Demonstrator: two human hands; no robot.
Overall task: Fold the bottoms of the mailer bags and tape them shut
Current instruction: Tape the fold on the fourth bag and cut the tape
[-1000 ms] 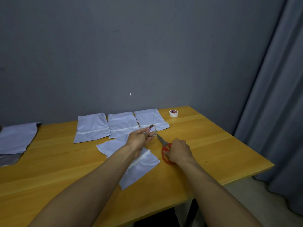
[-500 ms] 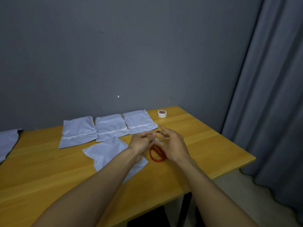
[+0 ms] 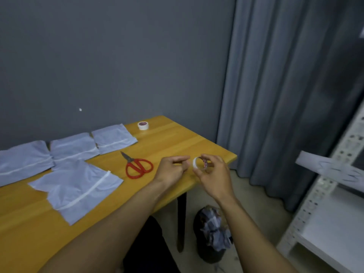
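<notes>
Above the table's right end, my right hand (image 3: 213,175) grips a small tape roll (image 3: 199,163) by its rim. Just left of the roll is my left hand (image 3: 171,169), its fingers curled and thumb and forefinger pinched together; whether they hold a tape end is too blurred to tell. A pale mailer bag (image 3: 76,189) with a folded, taped edge lies at an angle on the wooden table (image 3: 177,142). Three more mailer bags (image 3: 72,146) lie in a row behind it by the wall. Red-handled scissors (image 3: 137,166) lie flat on the table.
A second tape roll (image 3: 143,125) stands at the table's far right corner. A dark bin bag of crumpled scraps (image 3: 213,231) sits on the floor by the table leg. Grey curtains hang at right, and a white metal shelf (image 3: 323,213) stands at the far right.
My right hand has let go of the scissors, which now lie on the table, and taken the tape roll from my left hand. Both hands and my view have shifted right.
</notes>
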